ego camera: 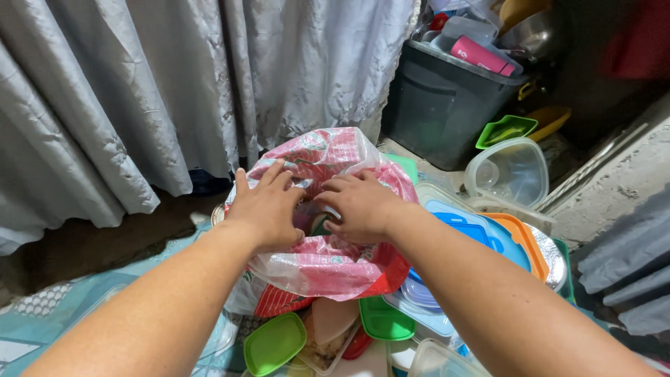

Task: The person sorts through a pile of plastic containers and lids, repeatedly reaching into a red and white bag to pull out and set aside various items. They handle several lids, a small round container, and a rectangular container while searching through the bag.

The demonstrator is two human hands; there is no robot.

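Both my hands on the red-and-white plastic bag, mid-frame.

From the head view: my left hand (269, 206) and right hand (359, 206) press on the bag (328, 265), fingers (276, 174) spread flat over its crinkled top, gripping nothing I can make out. Below the bag lie green lids (274, 342); to the right a blue lid (481, 234) and a clear container (509, 171); in the upper right stands a dark bin (440, 105).
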